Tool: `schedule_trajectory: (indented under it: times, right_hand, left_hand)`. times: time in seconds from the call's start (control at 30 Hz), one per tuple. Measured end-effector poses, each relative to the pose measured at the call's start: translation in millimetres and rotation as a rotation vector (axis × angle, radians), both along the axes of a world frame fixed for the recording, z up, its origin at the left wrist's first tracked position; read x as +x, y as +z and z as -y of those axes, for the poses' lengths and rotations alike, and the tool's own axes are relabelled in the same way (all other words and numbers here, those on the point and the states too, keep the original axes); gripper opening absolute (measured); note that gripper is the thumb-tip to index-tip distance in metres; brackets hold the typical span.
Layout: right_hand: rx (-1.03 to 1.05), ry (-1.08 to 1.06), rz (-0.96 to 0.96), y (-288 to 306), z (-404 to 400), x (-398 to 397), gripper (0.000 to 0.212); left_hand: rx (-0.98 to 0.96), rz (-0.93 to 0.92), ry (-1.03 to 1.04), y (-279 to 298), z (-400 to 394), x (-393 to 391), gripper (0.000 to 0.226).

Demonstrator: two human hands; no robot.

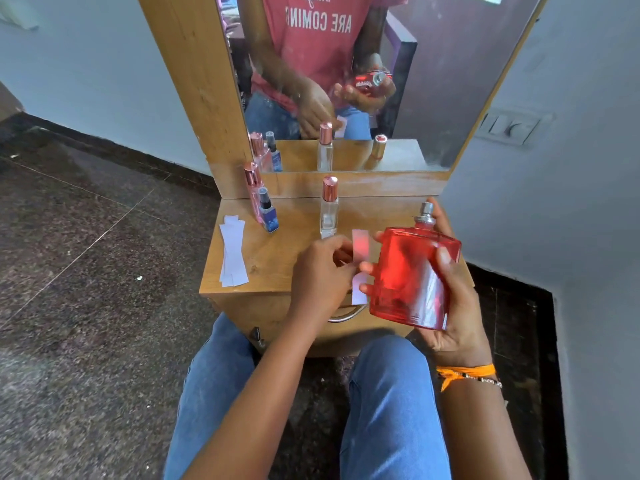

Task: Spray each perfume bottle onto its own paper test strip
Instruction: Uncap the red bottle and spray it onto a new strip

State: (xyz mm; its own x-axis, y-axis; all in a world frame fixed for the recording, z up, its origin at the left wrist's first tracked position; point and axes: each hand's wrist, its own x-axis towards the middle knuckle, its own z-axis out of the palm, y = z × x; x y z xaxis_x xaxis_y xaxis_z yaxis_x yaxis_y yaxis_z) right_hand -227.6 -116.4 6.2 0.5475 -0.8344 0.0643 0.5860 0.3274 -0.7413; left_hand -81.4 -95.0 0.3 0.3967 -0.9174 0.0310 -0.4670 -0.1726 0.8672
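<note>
My right hand [453, 306] grips a large red perfume bottle [412, 278] with a bare silver nozzle, held upright over the table's front right. My left hand [322, 271] pinches a white paper test strip [361, 251] just left of the bottle; its lower end shows below my fingers. On the small wooden table [273, 258] stand a clear bottle with a rose-gold cap [329, 209], a pink bottle [254, 188] and a small blue bottle [268, 213]. A pile of unused strips [232, 252] lies at the table's left edge.
A mirror [346, 81] in a wooden frame rises behind the table and reflects the bottles, a loose rose-gold cap and my hands. Dark speckled floor lies left. A grey wall with a switch plate [509, 126] is close on the right. My knees sit below the table.
</note>
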Motion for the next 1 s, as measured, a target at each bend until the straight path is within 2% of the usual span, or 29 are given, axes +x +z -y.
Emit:
schedule_trajectory:
  times: [0.03, 0.13, 0.3, 0.4, 0.53, 0.63, 0.73, 0.9, 1.0]
  right_hand:
    - [0.009, -0.020, -0.003, -1, -1, 0, 0.078]
    - [0.022, -0.096, -0.010, 0, -4, -1, 0.076]
    - [-0.060, -0.183, -0.137, 2, -4, -6, 0.049]
    - [-0.038, -0.208, -0.171, 4, -4, -7, 0.045]
    - [-0.038, -0.210, -0.158, 9, -12, -7, 0.069]
    - [-0.067, -0.211, -0.228, 15, -17, -7, 0.062]
    - [-0.283, -0.274, -0.443, 21, -18, -6, 0.064]
    - [-1.014, -0.409, -1.061, 26, -15, 9, 0.065]
    - [-1.105, -0.404, -1.240, 24, -16, 19, 0.069]
  left_hand:
    - [-0.003, -0.028, -0.009, 1, -2, 1, 0.006]
    - [-0.027, -0.133, -0.012, 3, -6, 4, 0.016]
    - [-0.058, -0.122, 0.022, 7, -12, 11, 0.009]
    - [-0.035, -0.125, 0.054, 13, -17, 14, 0.010]
    - [-0.053, -0.279, 0.084, 21, -23, 19, 0.014]
    - [-0.048, -0.441, 0.069, 30, -29, 23, 0.018]
    - [-0.034, -0.558, 0.027, 39, -36, 26, 0.019]
    - [0.012, -0.653, -0.030, 41, -41, 30, 0.023]
    - [0.031, -0.673, -0.059, 37, -41, 29, 0.025]
